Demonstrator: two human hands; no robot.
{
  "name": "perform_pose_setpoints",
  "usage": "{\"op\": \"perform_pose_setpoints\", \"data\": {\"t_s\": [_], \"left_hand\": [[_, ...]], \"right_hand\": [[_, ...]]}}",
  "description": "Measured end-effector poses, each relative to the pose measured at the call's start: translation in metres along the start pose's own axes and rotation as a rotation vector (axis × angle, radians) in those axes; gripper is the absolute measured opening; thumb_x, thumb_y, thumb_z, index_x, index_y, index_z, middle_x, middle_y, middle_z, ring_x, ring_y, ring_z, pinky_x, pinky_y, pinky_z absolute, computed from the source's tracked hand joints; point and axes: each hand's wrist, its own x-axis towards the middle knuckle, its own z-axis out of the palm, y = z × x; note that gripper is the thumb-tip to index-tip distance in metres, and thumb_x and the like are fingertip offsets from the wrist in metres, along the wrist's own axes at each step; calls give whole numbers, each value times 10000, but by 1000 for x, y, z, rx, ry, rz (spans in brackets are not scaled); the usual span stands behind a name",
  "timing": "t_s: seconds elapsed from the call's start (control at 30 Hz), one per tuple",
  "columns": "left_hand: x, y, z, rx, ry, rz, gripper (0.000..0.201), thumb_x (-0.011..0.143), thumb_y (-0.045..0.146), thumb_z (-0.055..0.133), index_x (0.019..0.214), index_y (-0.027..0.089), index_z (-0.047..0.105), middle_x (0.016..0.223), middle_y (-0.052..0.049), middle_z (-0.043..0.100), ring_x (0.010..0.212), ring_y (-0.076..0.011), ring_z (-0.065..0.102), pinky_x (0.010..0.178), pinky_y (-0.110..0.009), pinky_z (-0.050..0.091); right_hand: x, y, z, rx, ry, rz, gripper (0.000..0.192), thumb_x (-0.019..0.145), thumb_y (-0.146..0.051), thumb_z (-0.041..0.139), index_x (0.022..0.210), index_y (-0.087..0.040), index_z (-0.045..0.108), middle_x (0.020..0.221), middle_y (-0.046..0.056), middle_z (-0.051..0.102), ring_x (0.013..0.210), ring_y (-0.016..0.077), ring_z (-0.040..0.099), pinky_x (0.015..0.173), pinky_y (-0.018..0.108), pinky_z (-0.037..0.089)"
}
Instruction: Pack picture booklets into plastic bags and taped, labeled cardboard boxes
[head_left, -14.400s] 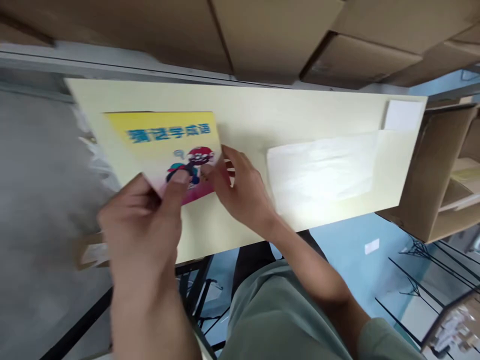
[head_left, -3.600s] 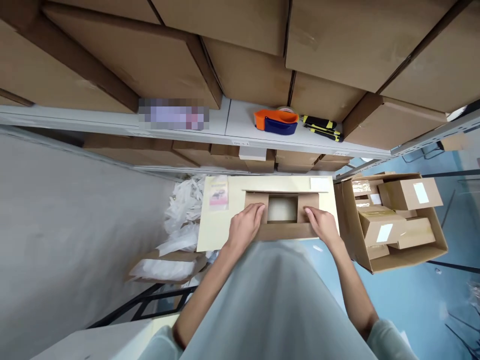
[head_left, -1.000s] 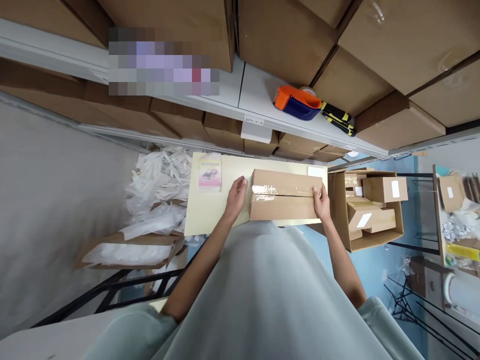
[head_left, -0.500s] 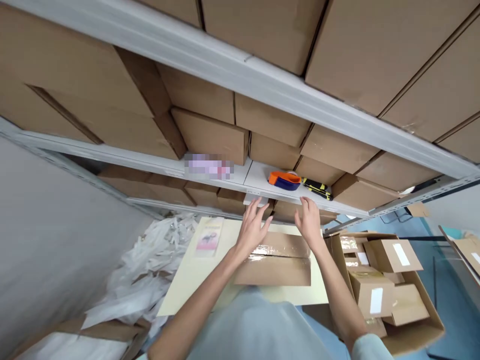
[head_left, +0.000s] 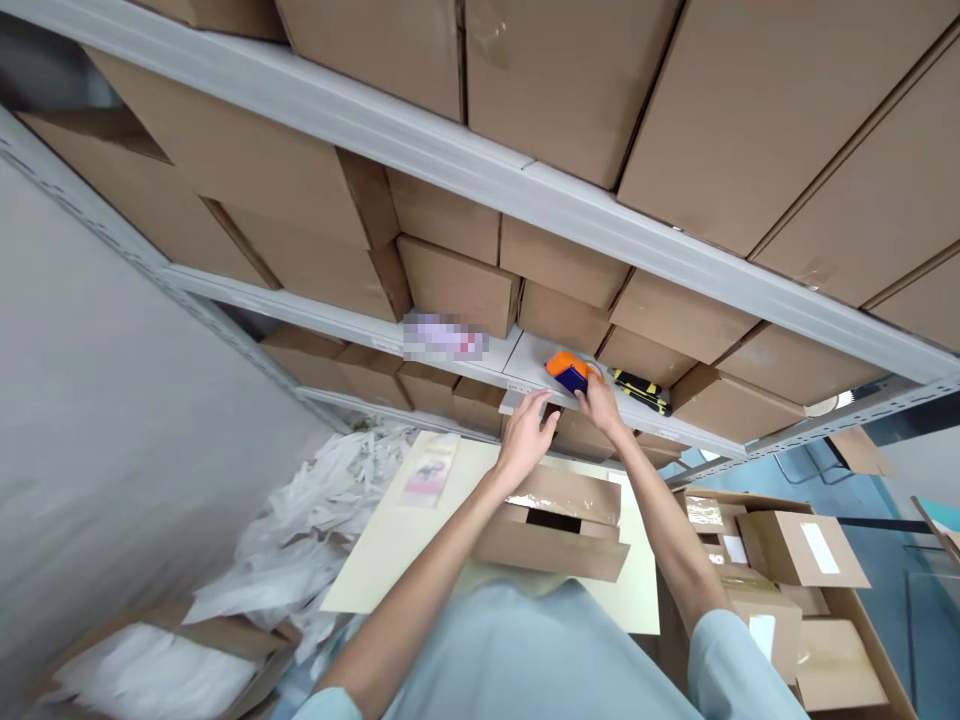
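Right hand point(head_left: 598, 403) raised to the shelf point(head_left: 525, 355), fingers closing on the near end of the orange-and-blue tape dispenser point(head_left: 570, 370), grip not clearly complete; left hand point(head_left: 527, 435) loose and empty, just left of and below it by the shelf edge. Dispenser lying flat on the shelf just beyond the right fingertips, long axis running left to right, orange body over dark blue base, yellow-and-black tool point(head_left: 640, 391) right beside it. Below both wrists on the bench point(head_left: 390, 545), cardboard box point(head_left: 555, 520) with flaps partly sprung, strip of clear tape across the top.
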Motion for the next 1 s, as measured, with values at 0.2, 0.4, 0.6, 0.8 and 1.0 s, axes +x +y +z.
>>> {"op": "perform_pose_setpoints", "data": {"t_s": [0.2,0.4,0.6,0.8,1.0], "left_hand": [[-64,41,-28,-288,42,-145,182,1053,355,662,1171,232,725,1142,-67,750,997,-193,762,947,-351,644],[-95,68,-60,-241,49,-142,69,1022,292,689,1026,224,698,1003,-42,722,935,-189,711,867,-316,608],[-108,75,-94,-163,-33,-19,39,1032,240,689,995,232,698,960,-34,725,924,-188,671,830,-297,569],[-108,78,-116,-111,-117,12,53,1050,258,678,1039,239,726,974,-40,741,912,-190,679,814,-303,575],[-98,82,-135,-98,-91,-35,135,1021,293,709,1143,244,743,1044,-39,763,926,-187,714,833,-316,604]], "right_hand": [[-109,-45,9,1024,106,-52,488,1030,-586,674,1326,-200,644,1297,117,757,1180,268,703,1100,414,564],[-178,-101,2,1064,162,10,475,1052,-618,653,1345,-245,648,1275,102,745,1259,264,681,1148,394,553],[-192,-111,-6,1110,72,50,531,948,-703,767,1204,-242,706,1132,76,783,1077,254,727,1005,378,617],[-184,-112,0,1208,-44,154,621,806,-747,878,1099,-219,735,1076,71,803,1004,257,741,943,391,626],[-192,-120,1,1145,-48,39,531,944,-717,771,1163,-235,741,1139,71,809,1070,267,747,1004,408,618]]}}
